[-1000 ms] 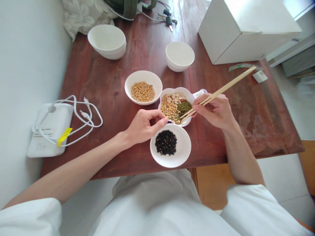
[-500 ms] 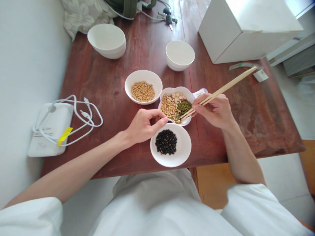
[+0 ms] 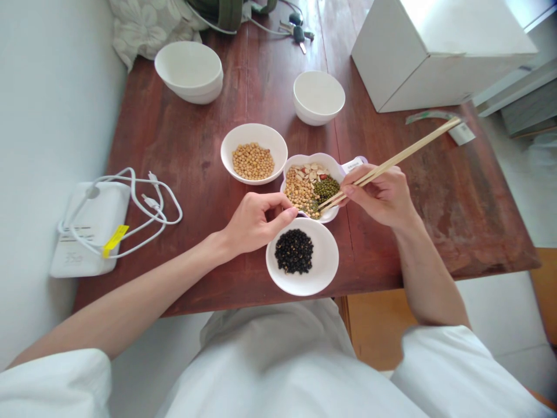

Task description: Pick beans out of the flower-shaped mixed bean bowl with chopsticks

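My right hand [image 3: 383,194] is closed round a pair of wooden chopsticks [image 3: 398,157]; their tips dip into a scalloped white bowl [image 3: 329,164] of mixed beans, seeds and green mung beans. My left hand [image 3: 256,220] is curled, with thumb and fingers gripping that bowl's left rim. A white bowl of yellow soybeans [image 3: 253,153] sits just behind and to the left. A white bowl of black beans [image 3: 302,256] lies in front, near the table edge.
Two stacked white bowls [image 3: 189,69] and one more white bowl [image 3: 318,96] stand further back on the red-brown wooden table [image 3: 191,151]. A large white box [image 3: 430,52] fills the back right. Keys [image 3: 296,30] lie at the back. A white device with cable [image 3: 89,229] sits off the table's left.
Almost nothing differs: both hands keep their places, and the chopstick tips stay in the mixed bowl with only a slight shift.
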Demonstrator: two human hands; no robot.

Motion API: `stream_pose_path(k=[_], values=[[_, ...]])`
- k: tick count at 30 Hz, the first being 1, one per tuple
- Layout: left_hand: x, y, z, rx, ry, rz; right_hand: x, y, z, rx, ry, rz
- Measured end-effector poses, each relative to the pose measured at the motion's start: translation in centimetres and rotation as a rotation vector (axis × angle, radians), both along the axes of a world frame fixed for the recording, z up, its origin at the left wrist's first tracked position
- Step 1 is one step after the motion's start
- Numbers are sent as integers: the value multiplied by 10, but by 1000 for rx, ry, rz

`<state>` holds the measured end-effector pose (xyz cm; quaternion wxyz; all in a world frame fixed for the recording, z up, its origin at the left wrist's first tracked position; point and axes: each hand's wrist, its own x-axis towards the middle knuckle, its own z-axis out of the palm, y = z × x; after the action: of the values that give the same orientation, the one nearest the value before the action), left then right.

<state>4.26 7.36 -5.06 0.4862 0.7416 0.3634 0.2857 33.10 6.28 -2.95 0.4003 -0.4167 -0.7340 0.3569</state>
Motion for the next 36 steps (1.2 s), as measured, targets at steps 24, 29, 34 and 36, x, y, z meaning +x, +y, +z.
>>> stream_pose_path(k=[24,29,34,36], values=[[0,0,1,-15,4,-2,-1,0,3,1,-20,-12],[0,0,1,-15,-12,-8,-1,0,3,7,-9,-19],[0,0,1,-8,-7,-5,-2,0,4,30,-38,-18],[0,0,1,-10,-3,-7,-2,0,4,33,-51,-25]])
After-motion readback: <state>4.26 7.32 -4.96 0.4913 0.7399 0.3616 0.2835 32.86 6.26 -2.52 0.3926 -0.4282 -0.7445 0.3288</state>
